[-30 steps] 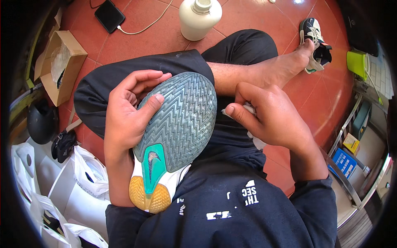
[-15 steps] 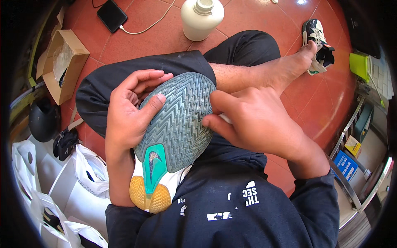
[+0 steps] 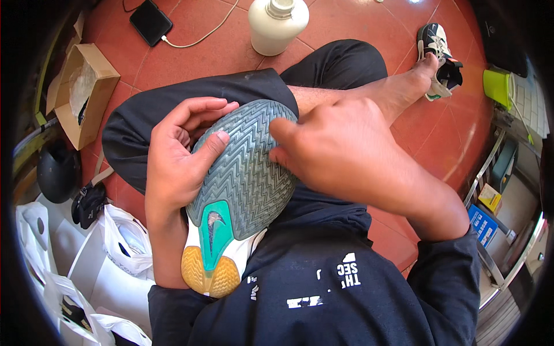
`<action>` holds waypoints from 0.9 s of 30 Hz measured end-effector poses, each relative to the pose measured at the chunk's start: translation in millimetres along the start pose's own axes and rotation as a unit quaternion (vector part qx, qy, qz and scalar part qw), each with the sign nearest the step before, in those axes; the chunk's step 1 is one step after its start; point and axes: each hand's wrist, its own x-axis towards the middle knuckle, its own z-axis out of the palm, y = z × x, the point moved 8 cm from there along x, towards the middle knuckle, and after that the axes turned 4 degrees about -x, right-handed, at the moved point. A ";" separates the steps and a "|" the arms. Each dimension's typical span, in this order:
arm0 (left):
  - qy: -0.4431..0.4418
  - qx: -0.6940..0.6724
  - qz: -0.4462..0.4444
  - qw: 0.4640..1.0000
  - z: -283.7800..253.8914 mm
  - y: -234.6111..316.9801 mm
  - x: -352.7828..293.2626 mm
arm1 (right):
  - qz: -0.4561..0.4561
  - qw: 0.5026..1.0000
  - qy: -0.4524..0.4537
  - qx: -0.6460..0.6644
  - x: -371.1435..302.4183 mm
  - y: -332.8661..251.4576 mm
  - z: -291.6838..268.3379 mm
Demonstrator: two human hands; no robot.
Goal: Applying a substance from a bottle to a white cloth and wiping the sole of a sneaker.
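A sneaker (image 3: pixel 245 173) lies sole-up over my lap, its grey zigzag tread facing me, with a teal midfoot patch and a yellow heel toward my belly. My left hand (image 3: pixel 182 153) is wrapped round the shoe's left edge, thumb pressed on the tread. Over the right side of the sole is my right hand (image 3: pixel 340 147), fingers curled in a pinch with thumb and forefinger at the tread. Whatever that pinch holds is hidden behind the knuckles. A second sneaker (image 3: pixel 441 60), black and white, stands on the floor beyond my bare foot.
A white plastic jug (image 3: pixel 277 32) and a phone on a cable (image 3: pixel 150 23) are on the red tiles ahead. An open cardboard box (image 3: pixel 86 92) is at left, above white plastic bags (image 3: pixel 127 239). A metal rack with small boxes (image 3: pixel 483 225) stands at right.
My right hand has moved a little up and left over the sole, its elbow swinging outward. The small whitish thing at its fingers is now out of sight. My left hand keeps its hold.
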 end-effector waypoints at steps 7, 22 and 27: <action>0.010 -0.007 0.000 1.000 0.7 0.3 0.9 | 0.005 1.000 -0.024 0.009 -4.9 -2.4 3.7; 0.010 -0.027 0.000 1.000 0.2 -1.4 -1.3 | -0.002 1.000 0.018 -0.011 -0.1 -3.8 -2.0; 0.010 -0.014 0.003 1.000 1.1 -0.2 -1.0 | 0.007 1.000 0.002 -0.016 9.9 11.1 1.0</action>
